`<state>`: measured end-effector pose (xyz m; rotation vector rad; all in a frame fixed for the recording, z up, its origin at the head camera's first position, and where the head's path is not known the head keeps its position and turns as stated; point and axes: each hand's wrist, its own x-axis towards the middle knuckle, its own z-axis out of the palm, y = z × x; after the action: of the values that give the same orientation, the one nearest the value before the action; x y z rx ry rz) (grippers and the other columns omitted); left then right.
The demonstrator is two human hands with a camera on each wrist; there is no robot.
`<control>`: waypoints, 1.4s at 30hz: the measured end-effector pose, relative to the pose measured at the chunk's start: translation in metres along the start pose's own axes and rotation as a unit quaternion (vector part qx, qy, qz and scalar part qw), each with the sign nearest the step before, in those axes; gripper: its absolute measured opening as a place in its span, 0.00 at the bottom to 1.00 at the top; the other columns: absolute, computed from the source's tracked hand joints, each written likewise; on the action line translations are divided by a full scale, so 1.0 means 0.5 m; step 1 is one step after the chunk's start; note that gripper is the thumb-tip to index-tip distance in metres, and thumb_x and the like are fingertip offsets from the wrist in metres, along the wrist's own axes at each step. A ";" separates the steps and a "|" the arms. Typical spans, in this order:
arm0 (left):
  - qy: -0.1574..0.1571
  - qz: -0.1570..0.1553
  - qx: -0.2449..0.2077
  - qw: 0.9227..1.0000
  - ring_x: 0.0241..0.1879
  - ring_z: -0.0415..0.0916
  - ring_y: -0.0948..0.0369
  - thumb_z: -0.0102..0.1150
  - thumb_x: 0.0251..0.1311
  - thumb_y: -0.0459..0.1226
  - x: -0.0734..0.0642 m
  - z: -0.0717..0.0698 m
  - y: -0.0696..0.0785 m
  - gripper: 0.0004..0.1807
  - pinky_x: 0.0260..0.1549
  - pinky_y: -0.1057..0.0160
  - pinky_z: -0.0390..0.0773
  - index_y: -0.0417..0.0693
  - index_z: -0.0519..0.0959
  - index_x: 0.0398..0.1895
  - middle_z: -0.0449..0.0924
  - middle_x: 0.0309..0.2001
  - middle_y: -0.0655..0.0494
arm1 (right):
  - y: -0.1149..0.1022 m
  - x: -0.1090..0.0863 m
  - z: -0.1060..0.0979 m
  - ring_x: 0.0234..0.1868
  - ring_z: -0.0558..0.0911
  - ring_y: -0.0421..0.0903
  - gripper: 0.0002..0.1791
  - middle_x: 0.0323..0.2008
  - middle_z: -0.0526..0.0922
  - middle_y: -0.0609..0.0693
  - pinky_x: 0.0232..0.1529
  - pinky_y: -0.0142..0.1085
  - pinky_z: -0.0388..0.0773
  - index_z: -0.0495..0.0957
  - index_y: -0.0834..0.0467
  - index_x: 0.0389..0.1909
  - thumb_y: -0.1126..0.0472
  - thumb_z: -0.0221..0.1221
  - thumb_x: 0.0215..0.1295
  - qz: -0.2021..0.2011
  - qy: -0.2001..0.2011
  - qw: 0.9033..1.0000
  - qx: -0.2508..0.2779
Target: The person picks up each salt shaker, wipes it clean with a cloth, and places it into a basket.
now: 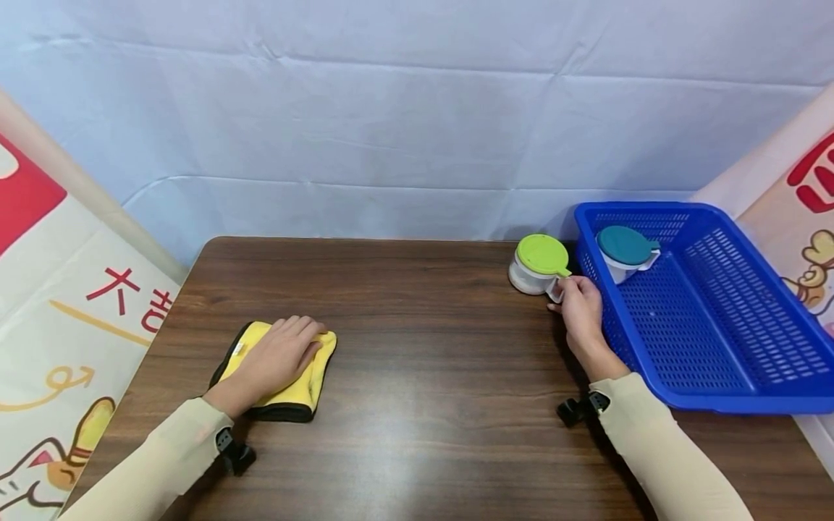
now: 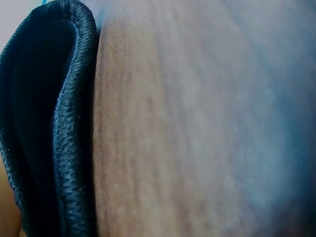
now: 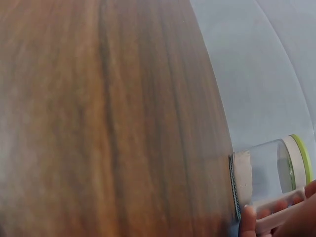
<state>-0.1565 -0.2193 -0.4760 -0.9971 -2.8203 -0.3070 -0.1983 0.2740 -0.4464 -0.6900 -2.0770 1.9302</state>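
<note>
My left hand (image 1: 280, 354) rests palm down on a folded yellow cloth (image 1: 306, 387) with black edging, at the left of the table. In the left wrist view, the cloth's black edge (image 2: 69, 143) stands in a fold beside the wood surface. Over at the right, my right hand (image 1: 582, 312) grips the handle of a clear seasoning jar (image 1: 542, 255) with a lime-green lid. The right wrist view shows the jar (image 3: 266, 170) from the side, white at its base, with fingers curled around its handle (image 3: 281, 212). Part of that hand is out of frame there.
A blue plastic basket (image 1: 736, 401) stands right of my right hand, its side close to the wrist. Inside its far left corner sits a similar jar (image 1: 623, 246) with a teal lid. The brown wooden table (image 1: 417, 347) ends at a pale cloth backdrop (image 1: 404, 130).
</note>
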 end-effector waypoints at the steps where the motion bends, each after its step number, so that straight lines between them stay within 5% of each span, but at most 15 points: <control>1: 0.000 0.000 0.000 1.000 0.49 0.76 0.53 0.56 0.73 0.39 0.000 0.001 0.000 0.12 0.48 0.50 0.74 0.46 0.76 0.56 0.79 0.49 0.51 | 0.000 0.000 -0.001 0.36 0.73 0.44 0.07 0.33 0.72 0.51 0.31 0.28 0.80 0.70 0.63 0.32 0.66 0.47 0.71 0.002 -0.005 1.000 0.004; 10: -0.002 -0.003 -0.002 1.000 0.49 0.76 0.53 0.57 0.73 0.39 0.001 0.003 0.001 0.13 0.49 0.50 0.74 0.46 0.76 0.56 0.79 0.49 0.51 | 0.001 0.003 -0.007 0.33 0.75 0.43 0.13 0.26 0.73 0.49 0.31 0.33 0.83 0.71 0.63 0.24 0.68 0.43 0.67 0.024 -0.062 0.997 0.036; 28: -0.003 -0.006 -0.001 1.000 0.49 0.75 0.53 0.57 0.73 0.39 0.001 0.004 0.002 0.13 0.48 0.50 0.74 0.46 0.76 0.56 0.79 0.49 0.52 | 0.007 0.005 -0.007 0.26 0.71 0.41 0.16 0.21 0.71 0.45 0.40 0.35 0.82 0.69 0.58 0.21 0.67 0.40 0.68 0.053 -0.090 0.982 0.160; 42: -0.002 -0.007 -0.001 1.000 0.49 0.76 0.53 0.57 0.73 0.39 0.001 0.003 0.002 0.13 0.49 0.50 0.74 0.46 0.76 0.55 0.79 0.49 0.51 | 0.006 0.006 -0.001 0.22 0.64 0.42 0.16 0.18 0.63 0.44 0.27 0.33 0.79 0.64 0.56 0.21 0.66 0.38 0.71 0.061 -0.035 0.987 0.147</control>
<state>-0.1561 -0.2179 -0.4772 -0.9807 -2.8314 -0.3098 -0.1999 0.2759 -0.4497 -0.7058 -1.7673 2.2954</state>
